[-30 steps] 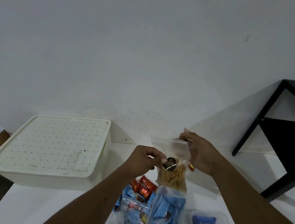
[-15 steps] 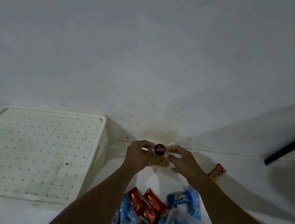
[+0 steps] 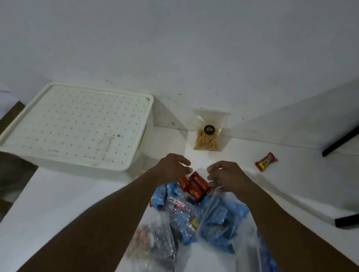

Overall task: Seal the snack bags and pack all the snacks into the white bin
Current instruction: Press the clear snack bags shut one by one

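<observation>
**Going for next bag**
Left grip (image 3: pixel 174 167) hovering loosely curled, empty; right grip (image 3: pixel 225 175) at blue snack bag (image 3: pixel 220 222) mouth, can't tell if pinching. Needing both corners pinched, zip run end to end. White bin (image 3: pixel 73 127) sitting lidded, left

Light is dim and flat with a bluish-grey cast, and the white bench (image 3: pixel 63 212) is the brightest surface, free of glare. The white bin (image 3: pixel 73 127) throws a soft-edged shadow rightward onto the wall (image 3: pixel 186 35), while the forearms (image 3: pixel 99 227) are underexposed and nearly featureless. The wide lens bows straight lines toward the edges, and the clear bags (image 3: pixel 156 246) near the bottom edge and the lower left corner are smeared and soft.
</observation>
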Available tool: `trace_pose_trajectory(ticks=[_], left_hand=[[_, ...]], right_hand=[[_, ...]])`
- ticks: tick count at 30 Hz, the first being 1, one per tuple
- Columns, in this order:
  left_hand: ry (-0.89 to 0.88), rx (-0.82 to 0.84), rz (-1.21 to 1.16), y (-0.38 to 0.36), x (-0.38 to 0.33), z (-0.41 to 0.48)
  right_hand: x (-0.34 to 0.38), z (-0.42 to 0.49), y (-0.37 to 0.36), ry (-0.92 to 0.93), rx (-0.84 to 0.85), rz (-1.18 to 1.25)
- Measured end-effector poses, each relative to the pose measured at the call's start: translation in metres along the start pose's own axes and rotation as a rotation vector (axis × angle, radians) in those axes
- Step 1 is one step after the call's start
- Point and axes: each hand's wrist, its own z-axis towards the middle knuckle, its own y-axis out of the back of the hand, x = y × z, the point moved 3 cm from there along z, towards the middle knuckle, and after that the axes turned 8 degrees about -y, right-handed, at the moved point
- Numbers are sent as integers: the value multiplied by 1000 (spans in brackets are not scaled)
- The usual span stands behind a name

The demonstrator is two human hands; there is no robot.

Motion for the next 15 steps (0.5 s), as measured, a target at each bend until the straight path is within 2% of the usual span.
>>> trace_pose_trajectory(ticks=[3, 6, 8, 11, 13, 15], left_hand=[[15, 83, 293, -3, 23, -51], [42, 107, 457, -2, 58, -98], [34, 100, 483, 2, 85, -125], [55, 78, 425, 8, 117, -149], [61, 32, 388, 14, 126, -156], [41, -27, 382, 22, 127, -157]], right_hand=[[-32, -31, -38, -39, 30, -159], [-72, -52, -86, -122, 104, -309], [-96, -60, -115, -161, 105, -423], [-115, -64, -146, -46, 10, -574], [-116, -67, -158, 18, -54, -562], [-107, -71, -165, 54, -45, -483]])
